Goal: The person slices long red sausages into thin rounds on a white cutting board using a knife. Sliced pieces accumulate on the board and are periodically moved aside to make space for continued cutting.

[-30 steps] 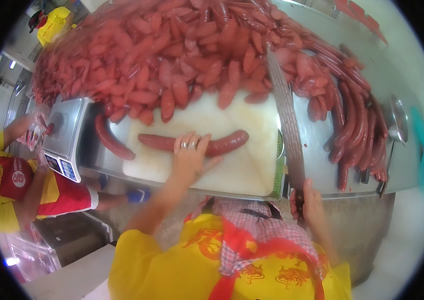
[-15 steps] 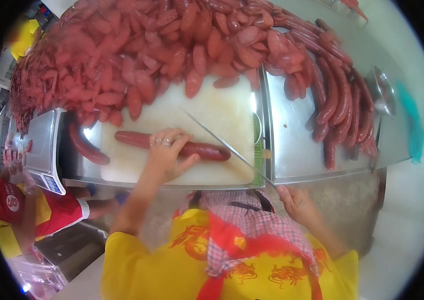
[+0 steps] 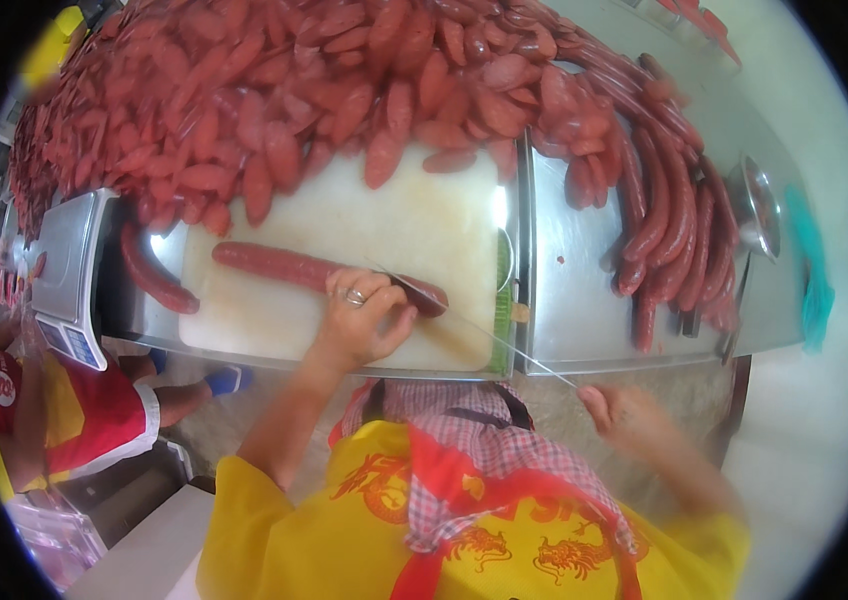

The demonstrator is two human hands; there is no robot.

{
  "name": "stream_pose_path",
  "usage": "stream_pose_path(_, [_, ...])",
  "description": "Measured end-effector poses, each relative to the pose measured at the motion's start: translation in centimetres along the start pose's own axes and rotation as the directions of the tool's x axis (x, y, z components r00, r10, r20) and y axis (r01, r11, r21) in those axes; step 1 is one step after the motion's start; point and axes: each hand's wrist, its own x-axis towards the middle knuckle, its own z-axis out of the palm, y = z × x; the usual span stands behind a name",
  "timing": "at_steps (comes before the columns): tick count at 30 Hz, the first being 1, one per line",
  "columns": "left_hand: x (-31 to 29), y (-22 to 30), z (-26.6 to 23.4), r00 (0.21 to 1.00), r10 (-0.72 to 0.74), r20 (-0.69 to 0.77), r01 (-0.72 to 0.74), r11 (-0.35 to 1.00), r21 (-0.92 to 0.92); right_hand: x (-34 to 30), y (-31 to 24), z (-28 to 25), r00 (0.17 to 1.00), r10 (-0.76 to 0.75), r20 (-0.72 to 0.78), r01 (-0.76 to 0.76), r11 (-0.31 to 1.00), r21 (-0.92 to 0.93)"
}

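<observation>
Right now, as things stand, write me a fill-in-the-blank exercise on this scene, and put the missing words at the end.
1. The right hand holds a long-bladed ____.
2. The left hand holds a long red ____ lying on the cutting board.
3. The scale stands to the ____ of the cutting board.

Missing words: knife; sausage; left.

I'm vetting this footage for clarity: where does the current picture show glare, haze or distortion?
Head view: white glare at the right edge of the cutting board, pale sheen on the metal tabletop; head view, upper left: haze softens the sliced sausage, while the held sausage reads clearly; head view: the metal tabletop's front edge curves.
</observation>
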Motion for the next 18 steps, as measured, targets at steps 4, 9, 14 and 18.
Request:
stream_pose_path(4, [-0.1,0.0,0.0,1.000,-0.026,0.015,0.027,1.000,-0.016,7.4,-3.5,4.6,0.988,-0.151,-0.014,0.151,0.987,0.053])
stream_pose_path(9, [0.0,-0.1,-0.4,1.000,-0.006,0.005,0.006,1.000,-0.017,9.1,-4.7,6.6,0.993,-0.114,-0.033,0.118,0.983,0.139])
stream_pose_path(14, [0.0,0.0,-0.7,0.999,-0.032,0.007,0.032,0.999,0.014,0.4,-1.6,4.6,1.000,0.025,-0.005,-0.023,0.959,0.284])
stream_pose_path(18, [0.0,-0.1,-0.9,0.999,-0.035,0.024,0.035,0.999,-0.017,-3.6,-0.3,3.8,0.986,0.151,0.068,-0.161,0.972,0.172])
